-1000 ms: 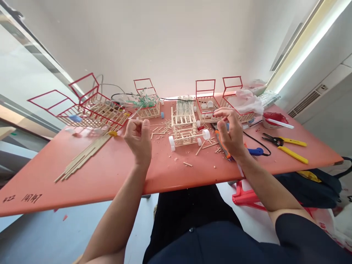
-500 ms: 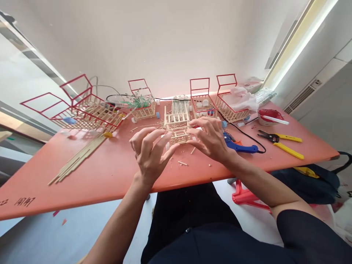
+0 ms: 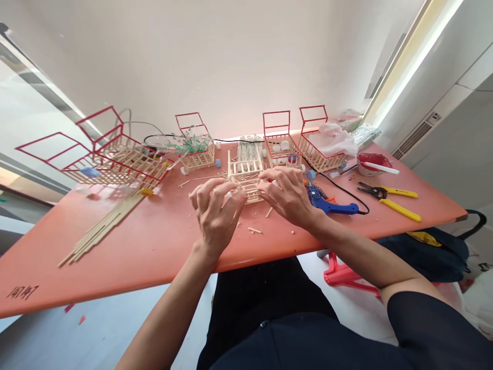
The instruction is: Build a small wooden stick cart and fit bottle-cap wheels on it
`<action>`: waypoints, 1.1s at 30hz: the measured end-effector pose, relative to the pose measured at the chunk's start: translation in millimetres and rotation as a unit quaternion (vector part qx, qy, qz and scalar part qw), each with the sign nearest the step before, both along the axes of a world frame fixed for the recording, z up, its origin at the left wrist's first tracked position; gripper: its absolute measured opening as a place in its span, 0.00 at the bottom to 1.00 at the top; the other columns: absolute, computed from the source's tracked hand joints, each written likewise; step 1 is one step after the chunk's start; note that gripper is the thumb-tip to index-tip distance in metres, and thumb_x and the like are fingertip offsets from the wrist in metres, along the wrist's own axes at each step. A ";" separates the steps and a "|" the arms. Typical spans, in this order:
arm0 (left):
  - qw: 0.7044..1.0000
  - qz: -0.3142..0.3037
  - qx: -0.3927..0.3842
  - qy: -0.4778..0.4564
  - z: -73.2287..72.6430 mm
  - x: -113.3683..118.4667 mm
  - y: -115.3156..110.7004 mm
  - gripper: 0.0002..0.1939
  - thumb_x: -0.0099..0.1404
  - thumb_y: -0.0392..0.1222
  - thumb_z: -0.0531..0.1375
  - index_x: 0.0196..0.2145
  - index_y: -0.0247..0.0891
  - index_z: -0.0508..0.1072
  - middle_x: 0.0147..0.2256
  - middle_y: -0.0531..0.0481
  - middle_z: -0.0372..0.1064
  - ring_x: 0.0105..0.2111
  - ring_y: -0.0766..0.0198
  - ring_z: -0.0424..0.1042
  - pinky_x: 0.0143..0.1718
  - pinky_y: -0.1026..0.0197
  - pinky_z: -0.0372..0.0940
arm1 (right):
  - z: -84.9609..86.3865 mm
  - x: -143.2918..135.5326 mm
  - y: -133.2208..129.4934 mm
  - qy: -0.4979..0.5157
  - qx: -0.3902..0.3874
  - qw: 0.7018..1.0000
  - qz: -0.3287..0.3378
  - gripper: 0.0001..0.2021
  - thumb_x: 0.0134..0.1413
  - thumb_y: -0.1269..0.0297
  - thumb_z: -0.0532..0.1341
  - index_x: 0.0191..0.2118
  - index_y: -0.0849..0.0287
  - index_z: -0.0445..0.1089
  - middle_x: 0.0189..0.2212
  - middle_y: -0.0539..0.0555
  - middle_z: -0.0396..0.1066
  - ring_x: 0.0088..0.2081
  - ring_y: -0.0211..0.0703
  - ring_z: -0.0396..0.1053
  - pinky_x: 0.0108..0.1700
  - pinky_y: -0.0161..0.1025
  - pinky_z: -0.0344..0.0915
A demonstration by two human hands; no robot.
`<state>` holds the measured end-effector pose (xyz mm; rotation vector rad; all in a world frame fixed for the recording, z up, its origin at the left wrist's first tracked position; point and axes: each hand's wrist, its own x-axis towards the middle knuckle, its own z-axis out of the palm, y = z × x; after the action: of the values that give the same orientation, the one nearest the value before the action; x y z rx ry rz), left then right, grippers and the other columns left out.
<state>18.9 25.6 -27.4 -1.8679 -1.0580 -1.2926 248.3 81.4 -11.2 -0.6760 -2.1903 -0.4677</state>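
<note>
Between my hands sits a small, unpainted cart frame (image 3: 252,192) glued up from thin wooden sticks. My left hand (image 3: 215,218) grips its left side, fingertips and thumb curled together at the edge. The fingers of my right hand (image 3: 288,198) are closed on the right side in a pinch. Parts of the frame and its corners are hidden behind my fingers. Short stick offcuts (image 3: 254,230) and crumbs lie on the orange table (image 3: 154,241) just in front of it.
Mini shopping carts (image 3: 281,146) with red handles line the back. At left lies a bundle of long sticks (image 3: 102,226). To the right are a blue glue gun (image 3: 335,207) with a black cord, yellow-handled wire strippers (image 3: 389,198) and a red-stained tub (image 3: 372,163) with a white-handled tool.
Both hands have shifted slightly around the cart frame. The left fingers have closed in more over its near edge, and its front has tilted. The view has turned a little.
</note>
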 end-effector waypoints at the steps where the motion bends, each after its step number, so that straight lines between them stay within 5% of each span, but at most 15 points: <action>1: 1.000 -0.003 0.000 -0.004 0.2 0.5 0.6 0.10 0.74 0.35 0.71 0.47 0.51 0.82 0.47 0.49 0.85 0.54 0.50 0.79 0.58 0.45 0.63 | -0.1 -0.3 0.2 0.000 -0.002 1.000 -0.002 0.07 0.82 0.61 0.61 0.52 0.49 0.78 0.59 0.55 0.83 0.63 0.53 0.74 0.63 0.53 0.60; 16: 1.000 -0.028 0.008 -0.003 -0.9 1.2 2.8 0.13 0.72 0.29 0.69 0.46 0.48 0.81 0.48 0.50 0.85 0.56 0.51 0.79 0.61 0.45 0.63 | -1.4 -3.6 5.3 0.022 0.072 0.997 0.029 0.05 0.81 0.65 0.63 0.48 0.52 0.77 0.56 0.53 0.84 0.60 0.50 0.74 0.63 0.50 0.61; 22: 1.000 -0.009 -0.020 0.001 -1.8 -1.9 0.5 0.16 0.74 0.34 0.70 0.55 0.49 0.81 0.53 0.46 0.84 0.61 0.47 0.79 0.64 0.43 0.64 | 1.8 0.9 2.5 0.001 0.040 0.999 0.008 0.08 0.82 0.60 0.62 0.57 0.52 0.76 0.60 0.58 0.81 0.64 0.53 0.72 0.63 0.52 0.60; 33: 1.000 -0.013 -0.026 0.006 -0.9 3.2 2.2 0.12 0.75 0.31 0.66 0.49 0.49 0.82 0.51 0.49 0.84 0.60 0.51 0.77 0.67 0.44 0.60 | 2.6 -2.1 5.2 0.026 0.077 0.996 0.031 0.02 0.80 0.64 0.65 0.49 0.53 0.76 0.58 0.57 0.83 0.62 0.50 0.73 0.63 0.50 0.63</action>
<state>22.1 27.9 -28.3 -1.9312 -1.0751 -1.2775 246.2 86.6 -8.5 -0.5287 -2.0956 -0.5737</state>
